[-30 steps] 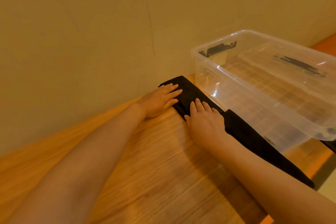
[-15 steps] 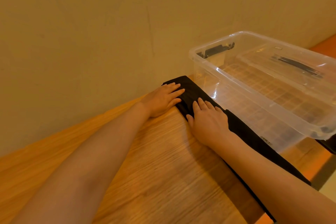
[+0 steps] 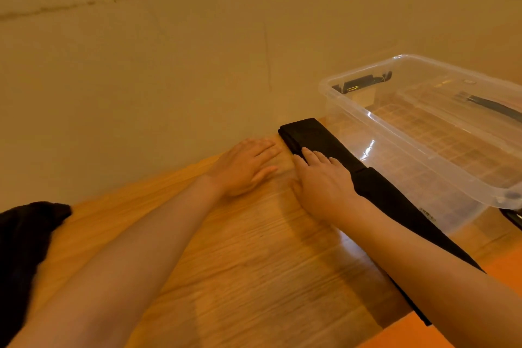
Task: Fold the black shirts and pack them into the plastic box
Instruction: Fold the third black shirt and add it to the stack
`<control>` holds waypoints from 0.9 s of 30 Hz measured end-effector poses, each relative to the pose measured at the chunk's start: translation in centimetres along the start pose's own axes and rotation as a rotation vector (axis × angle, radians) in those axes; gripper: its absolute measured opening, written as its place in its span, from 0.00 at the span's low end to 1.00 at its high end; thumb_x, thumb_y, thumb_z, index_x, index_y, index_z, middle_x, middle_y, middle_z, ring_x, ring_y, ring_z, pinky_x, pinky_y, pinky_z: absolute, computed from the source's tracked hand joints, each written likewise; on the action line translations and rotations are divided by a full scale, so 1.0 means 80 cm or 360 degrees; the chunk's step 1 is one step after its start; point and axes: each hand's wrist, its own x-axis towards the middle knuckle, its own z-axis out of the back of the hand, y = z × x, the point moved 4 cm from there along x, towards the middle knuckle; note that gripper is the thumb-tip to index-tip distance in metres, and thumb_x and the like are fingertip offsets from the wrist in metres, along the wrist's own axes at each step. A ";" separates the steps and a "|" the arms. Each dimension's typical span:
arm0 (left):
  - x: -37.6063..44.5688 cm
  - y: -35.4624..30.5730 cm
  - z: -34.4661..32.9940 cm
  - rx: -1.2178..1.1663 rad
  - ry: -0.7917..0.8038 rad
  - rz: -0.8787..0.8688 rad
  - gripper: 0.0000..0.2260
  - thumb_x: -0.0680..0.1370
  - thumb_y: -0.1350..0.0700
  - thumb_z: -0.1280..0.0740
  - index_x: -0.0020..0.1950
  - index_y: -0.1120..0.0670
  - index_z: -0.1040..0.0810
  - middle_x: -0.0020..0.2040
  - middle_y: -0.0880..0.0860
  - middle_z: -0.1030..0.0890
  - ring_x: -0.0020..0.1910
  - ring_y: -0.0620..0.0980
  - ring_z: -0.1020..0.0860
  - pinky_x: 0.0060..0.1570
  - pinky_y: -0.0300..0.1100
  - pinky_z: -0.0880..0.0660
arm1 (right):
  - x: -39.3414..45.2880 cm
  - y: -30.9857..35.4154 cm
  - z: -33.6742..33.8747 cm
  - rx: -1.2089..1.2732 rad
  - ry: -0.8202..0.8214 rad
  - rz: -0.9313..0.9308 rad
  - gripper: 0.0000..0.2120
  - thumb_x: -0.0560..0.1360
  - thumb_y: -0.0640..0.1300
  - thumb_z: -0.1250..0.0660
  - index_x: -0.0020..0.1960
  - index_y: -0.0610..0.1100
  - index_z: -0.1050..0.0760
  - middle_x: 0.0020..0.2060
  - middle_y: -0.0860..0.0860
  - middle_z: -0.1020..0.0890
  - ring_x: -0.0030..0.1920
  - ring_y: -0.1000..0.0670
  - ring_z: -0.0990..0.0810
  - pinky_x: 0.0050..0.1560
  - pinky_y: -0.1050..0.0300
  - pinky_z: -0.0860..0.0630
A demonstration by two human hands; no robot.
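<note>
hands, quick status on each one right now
left hand: open, fingers straight, flat on the table, holding nothing.
right hand: open, fingers straight, resting on the folded black shirt.

Two bare forearms in view, entering from the near edge. No sleeves, cuffs or gloves visible on either. Left hand (image 3: 245, 166): no rings, watch or wristband seen; nails short, unpainted. Right hand (image 3: 324, 184): likewise bare at fingers and wrist, nails short. No marks seen on either forearm. Upper arms out of frame.
</note>
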 end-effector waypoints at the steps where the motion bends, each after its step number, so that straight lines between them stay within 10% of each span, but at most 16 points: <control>1: -0.017 0.001 0.004 0.0018 -0.0009 0.0035 0.28 0.80 0.40 0.54 0.75 0.52 0.35 0.73 0.54 0.32 0.72 0.52 0.34 0.71 0.48 0.41 | -0.002 0.007 0.002 0.0011 -0.0023 0.0085 0.25 0.82 0.55 0.49 0.76 0.48 0.46 0.77 0.46 0.45 0.76 0.45 0.44 0.72 0.47 0.41; 27: -0.464 -0.049 0.059 0.0325 -0.0081 0.1169 0.23 0.81 0.40 0.47 0.68 0.50 0.27 0.66 0.50 0.25 0.66 0.48 0.28 0.71 0.50 0.36 | -0.068 0.328 -0.023 -0.0039 0.0017 0.1444 0.24 0.81 0.56 0.48 0.76 0.52 0.43 0.76 0.49 0.43 0.74 0.46 0.42 0.72 0.48 0.42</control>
